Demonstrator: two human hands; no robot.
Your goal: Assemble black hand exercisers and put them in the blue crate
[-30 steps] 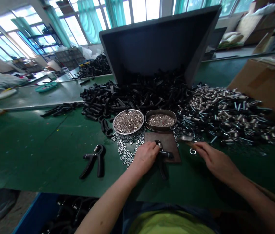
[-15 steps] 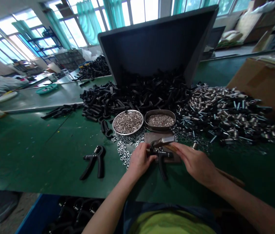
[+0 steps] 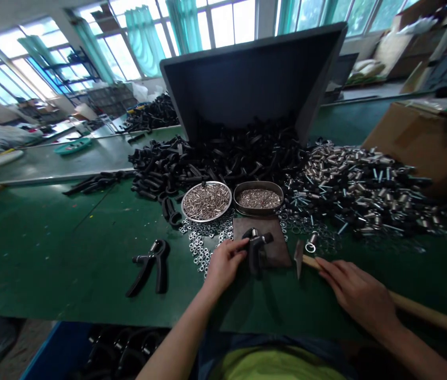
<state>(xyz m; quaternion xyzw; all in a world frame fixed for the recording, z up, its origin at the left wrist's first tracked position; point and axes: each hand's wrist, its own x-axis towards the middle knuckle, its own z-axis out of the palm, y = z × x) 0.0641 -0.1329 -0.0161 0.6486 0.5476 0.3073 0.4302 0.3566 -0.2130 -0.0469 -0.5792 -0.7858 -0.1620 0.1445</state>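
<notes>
**Hammer in the right hand, black hand gripper under the left on a steel plate**

A long green workbench (image 3: 53, 253) runs under a bank of curtained windows (image 3: 211, 31). On it a large dark tilted bin (image 3: 247, 84) spills a heap of black plastic handles (image 3: 215, 158). To the right lies a mound of silver sleeves and bolts (image 3: 358, 184), beside a cardboard box (image 3: 417, 148). Nearer the person sit a round steel tray of sleeves (image 3: 206, 201) and an oval metal dish of smaller parts (image 3: 258, 199), with loose hex nuts (image 3: 199, 243) scattered below them. An assembled hand gripper (image 3: 154, 264) lies on the bench to the left.

The black hand gripper (image 3: 257, 248) sits on a dark steel plate (image 3: 260, 243), near its lower edge. The left hand (image 3: 225, 266) reaches it with fingers together, their tips against the gripper's body; how firmly they hold is hard to judge from this view. The right hand (image 3: 360, 295) closes around the wooden handle of a hammer (image 3: 425, 311), whose head stands just right of the plate, beside an upright silver sleeve (image 3: 311, 243).
</notes>
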